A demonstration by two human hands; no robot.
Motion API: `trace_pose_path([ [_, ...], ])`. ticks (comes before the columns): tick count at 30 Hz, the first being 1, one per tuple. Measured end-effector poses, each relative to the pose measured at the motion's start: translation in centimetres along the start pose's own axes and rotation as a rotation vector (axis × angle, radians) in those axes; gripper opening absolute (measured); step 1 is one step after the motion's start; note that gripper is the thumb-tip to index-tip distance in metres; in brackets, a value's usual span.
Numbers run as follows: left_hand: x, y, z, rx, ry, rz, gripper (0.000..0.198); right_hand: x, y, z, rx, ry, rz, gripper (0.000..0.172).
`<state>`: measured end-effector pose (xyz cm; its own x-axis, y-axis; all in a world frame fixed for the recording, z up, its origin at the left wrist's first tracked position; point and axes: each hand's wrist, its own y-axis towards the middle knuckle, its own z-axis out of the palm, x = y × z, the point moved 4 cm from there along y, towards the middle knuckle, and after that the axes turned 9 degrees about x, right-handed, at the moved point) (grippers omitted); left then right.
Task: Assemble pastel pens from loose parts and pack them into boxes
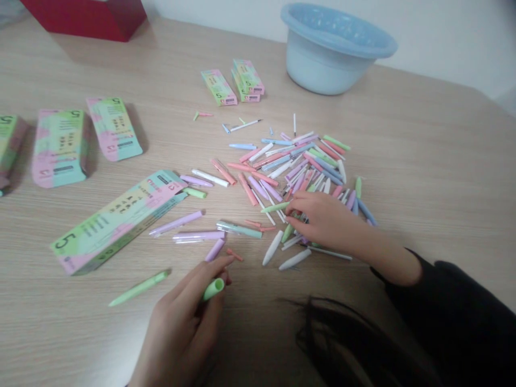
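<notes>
My left hand [189, 317] is closed around a light green pen barrel [213, 289], its hollow end facing up. My right hand [320, 217] reaches over the heap of pen parts [290, 161], with a tapered green pen barrel [275, 207] pinched at its fingertips. The heap mixes pink, purple, blue, green and white barrels, caps and thin refills. Two white barrels [273, 248] lie just below the right hand. Left of the left hand rests a whole-looking green pen [139, 287]. Purple pen pieces [199, 236] and a small red clip [234, 254] lie beyond its fingers.
A long pastel pen box [121, 217] lies at left, with pen ends by its far end. More upright boxes [60, 145] stand behind it. Small boxes [217, 86], a blue basin [330, 59] and a red box [88, 21] are at the back. Dark hair hangs in front.
</notes>
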<state>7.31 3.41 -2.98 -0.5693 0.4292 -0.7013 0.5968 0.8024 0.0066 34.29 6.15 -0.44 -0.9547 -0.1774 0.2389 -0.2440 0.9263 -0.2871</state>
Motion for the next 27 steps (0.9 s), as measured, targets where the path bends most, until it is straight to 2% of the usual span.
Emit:
trace_pose_path([
  [5,-0.5,0.4,0.1,-0.031,0.059,0.081,0.033,0.7,0.9,0.3,-0.003,0.053,0.116,0.014],
  [9,-0.6,0.7,0.1,-0.020,0.033,0.063,0.031,1.4,1.6,0.4,0.015,0.017,0.135,0.015],
  [13,-0.6,0.7,-0.1,-0.045,-0.077,-0.023,0.028,1.9,1.0,-0.5,-0.073,-0.085,0.020,0.017],
  [17,-1.4,0.7,-0.2,-0.035,-0.256,-0.047,0.016,2.7,-1.8,-2.4,-0.144,0.197,-0.065,0.015],
  [21,-2.5,0.7,-0.2,0.042,-0.423,-0.020,0.016,5.3,-4.9,-3.6,-0.174,0.447,-0.223,0.012],
  [24,-3.1,0.7,-0.2,0.102,-0.491,-0.006,0.015,7.4,-6.1,-3.4,-0.199,0.508,-0.338,0.015],
  [27,-3.3,0.7,-0.2,0.137,-0.514,0.003,0.016,8.6,-6.4,-2.6,-0.199,0.482,-0.382,0.017],
])
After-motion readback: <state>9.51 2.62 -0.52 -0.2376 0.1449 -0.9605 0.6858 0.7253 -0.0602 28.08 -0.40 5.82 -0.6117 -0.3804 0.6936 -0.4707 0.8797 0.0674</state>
